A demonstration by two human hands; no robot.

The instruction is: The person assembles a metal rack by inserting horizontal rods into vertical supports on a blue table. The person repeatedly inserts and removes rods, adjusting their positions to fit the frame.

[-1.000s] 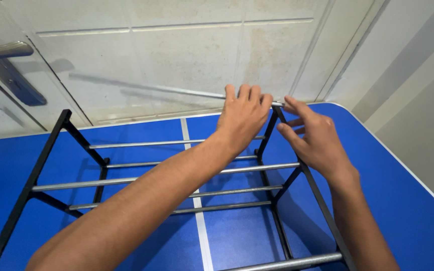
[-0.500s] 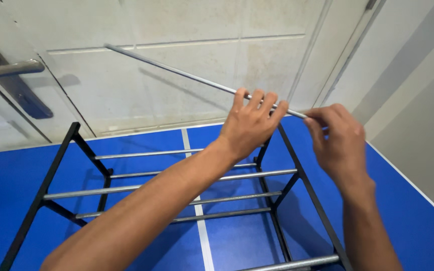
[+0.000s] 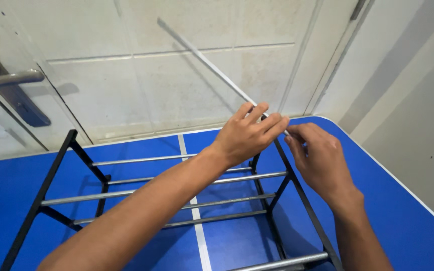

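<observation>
Now left hand (image 3: 247, 133) pinching near end of thin silver rod (image 3: 204, 60), fingers closed over it. Right hand (image 3: 317, 160) just beside, fingertips gripping same rod end. Rod slants up and away from both hands toward door. Black rack frame (image 3: 297, 195) with silver crossbars lies under hands on blue table (image 3: 408, 200). Door handle (image 3: 8, 79) far left of hands.

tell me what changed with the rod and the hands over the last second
The silver rod, lying level along the rack's top a second ago, has been swung up: its far end now points high toward the wall. The left hand and right hand keep their grip at its near end. The black rack and blue table stayed put.
</observation>
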